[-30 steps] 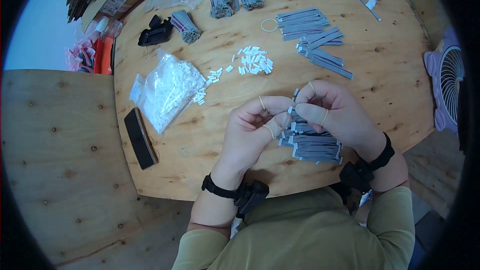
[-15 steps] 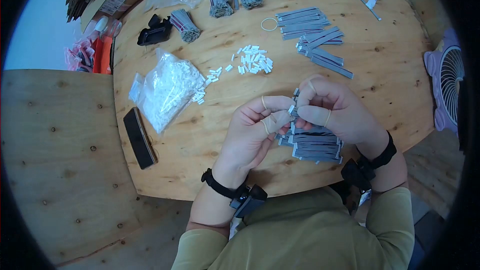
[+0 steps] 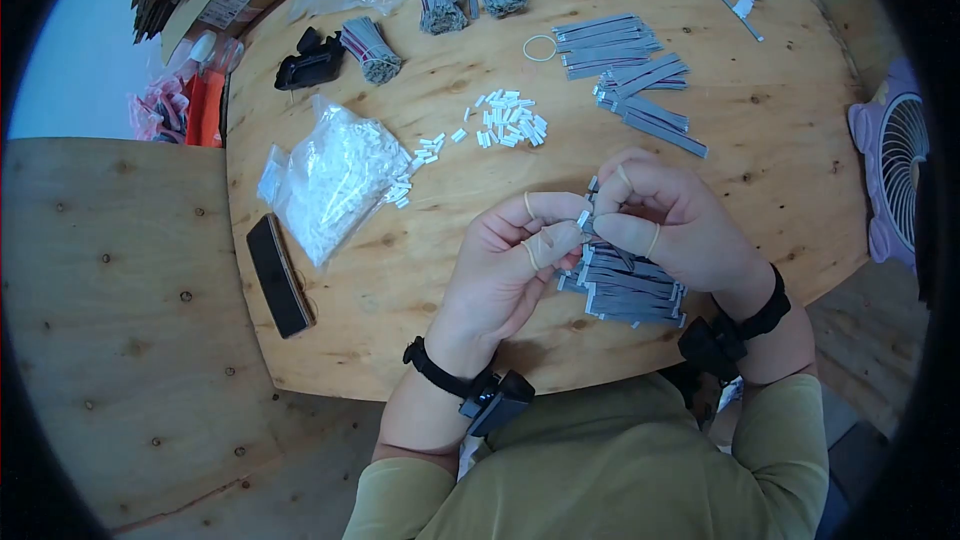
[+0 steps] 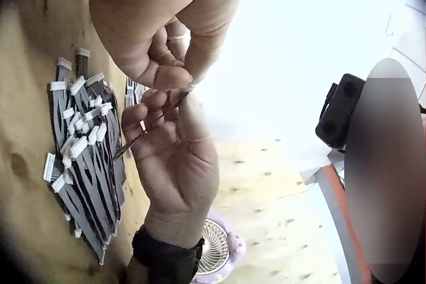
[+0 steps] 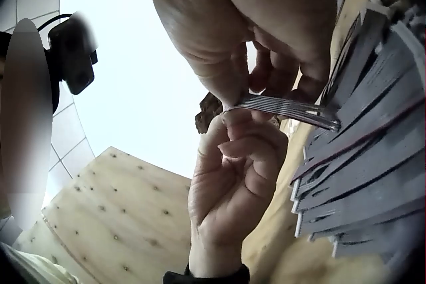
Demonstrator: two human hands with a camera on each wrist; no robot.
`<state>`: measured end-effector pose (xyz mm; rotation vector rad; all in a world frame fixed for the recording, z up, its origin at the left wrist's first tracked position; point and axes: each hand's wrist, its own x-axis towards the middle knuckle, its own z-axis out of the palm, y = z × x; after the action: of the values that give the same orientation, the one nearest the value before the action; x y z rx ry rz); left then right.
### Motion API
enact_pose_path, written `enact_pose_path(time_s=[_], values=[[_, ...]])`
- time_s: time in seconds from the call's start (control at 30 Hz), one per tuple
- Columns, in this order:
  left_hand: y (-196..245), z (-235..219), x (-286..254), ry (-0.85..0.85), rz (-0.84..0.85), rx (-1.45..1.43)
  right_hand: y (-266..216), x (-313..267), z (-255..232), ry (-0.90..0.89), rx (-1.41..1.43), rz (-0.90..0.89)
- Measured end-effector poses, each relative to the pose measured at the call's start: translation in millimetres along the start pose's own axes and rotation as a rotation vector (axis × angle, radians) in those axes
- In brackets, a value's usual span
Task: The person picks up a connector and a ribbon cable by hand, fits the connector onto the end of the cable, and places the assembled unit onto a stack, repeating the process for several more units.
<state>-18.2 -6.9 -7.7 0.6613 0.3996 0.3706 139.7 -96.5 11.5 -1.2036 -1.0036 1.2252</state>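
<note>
In front of the body, my left hand [image 3: 488, 265] pinches a small white connector [image 3: 584, 221] between thumb and index finger. My right hand [image 3: 690, 225] meets it fingertip to fingertip, pinching the same grey ribbon cable [image 5: 286, 107] close to that connector. The cable's strands run out beneath the right fingers, split apart toward the far end. Pale finger cots cover the thumbs and index fingers. Just below the hands lies a pile of grey ribbon cables [image 3: 635, 295] with white connectors, its upper part partly hidden by the right hand.
Loose white connector housings [image 3: 512, 123] lie mid-table beside a clear bag [image 3: 335, 185] full of them. A phone [image 3: 280, 277] rests at the left edge. More cables [image 3: 605, 45] spread at the back right, with banded bundles [image 3: 440, 0] farther back. A purple fan [image 3: 893, 165] stands right.
The hands stay together over the pile, with only small shifts of the fingers. My left wrist has turned slightly, and the white connector at the fingertips has tilted a little.
</note>
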Motion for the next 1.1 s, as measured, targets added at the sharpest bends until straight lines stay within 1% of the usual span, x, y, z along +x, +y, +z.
enact_pose_path(time_s=[0.2, 0.4, 0.53, 0.6, 0.7, 0.83, 1.0, 1.1], values=[[2.5, 3.1, -0.6, -0.001, 0.016, 0.051, 1.6, -0.7, 1.0, 0.032, 0.031, 0.006], [1.3, 4.6, -1.3, 0.005, 0.06, 0.098, -2.6, -1.2, 1.1, 0.015, -0.042, -0.027], [0.3, 3.4, -1.3, 0.006, 0.096, 0.134, -0.7, -1.7, 1.9, 0.048, -0.038, -0.013], [0.4, 4.8, -1.6, 0.019, 0.122, 0.173, -1.6, -2.3, 5.3, 0.08, -0.015, 0.013], [-0.5, 6.8, -1.8, 0.04, 0.158, 0.237, 0.1, -2.6, 6.0, 0.102, -0.045, -0.018], [-2.1, 4.2, -2.5, 0.029, 0.187, 0.308, 0.0, -2.8, 3.9, 0.087, -0.08, -0.01], [-2.3, 6.4, -3.0, 0.049, 0.195, 0.32, -0.6, -2.6, 3.9, 0.086, -0.034, 0.025], [-2.6, 6.3, -2.7, 0.049, 0.195, 0.302, 0.7, -2.7, 4.8, 0.092, -0.047, -0.009]])
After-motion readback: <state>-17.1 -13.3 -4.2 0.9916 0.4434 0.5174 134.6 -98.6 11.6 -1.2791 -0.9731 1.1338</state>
